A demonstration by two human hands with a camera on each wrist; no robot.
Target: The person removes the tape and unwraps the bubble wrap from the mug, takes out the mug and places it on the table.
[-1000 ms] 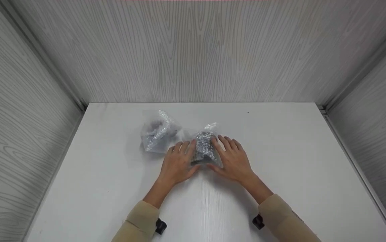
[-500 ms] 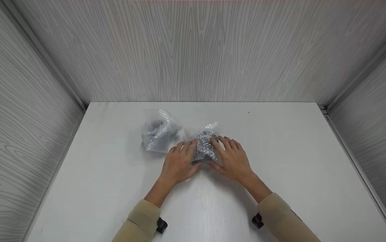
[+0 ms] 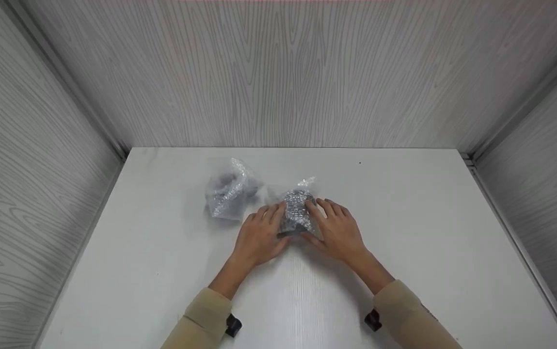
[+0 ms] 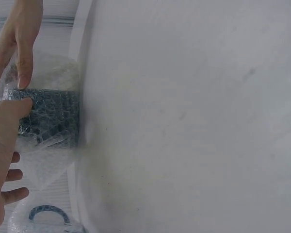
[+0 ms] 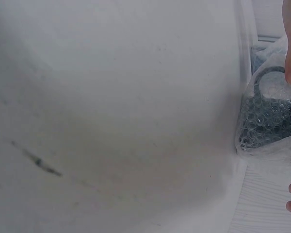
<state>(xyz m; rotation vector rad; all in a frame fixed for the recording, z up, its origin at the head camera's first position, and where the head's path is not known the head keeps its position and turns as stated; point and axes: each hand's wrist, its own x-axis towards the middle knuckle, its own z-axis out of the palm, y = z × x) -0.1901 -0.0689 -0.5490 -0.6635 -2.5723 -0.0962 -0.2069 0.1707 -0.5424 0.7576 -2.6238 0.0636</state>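
Observation:
A dark object wrapped in clear bubble wrap, the nearer packet (image 3: 298,213), lies on the white table between the two hands. In the right wrist view it shows a dark body with a ring-shaped part. My left hand (image 3: 259,235) grips its left side, fingers along the side and thumb at the near edge. From the other side my right hand (image 3: 339,232) holds it, thumb low and index finger on the wrap. Some fingertips are hidden by the packet and the hands. A second bubble-wrapped packet (image 3: 232,191) lies beyond the left hand, untouched.
The white table (image 3: 428,218) extends around both packets. A grey wood-grain panel (image 3: 278,72) rises at its far edge, with side panels to the left and right. Each sleeve carries a dark strap fitting at the wrist.
The hands keep nearly the same places around the nearer packet, with only slight finger shifts on the wrap. The second packet stays put.

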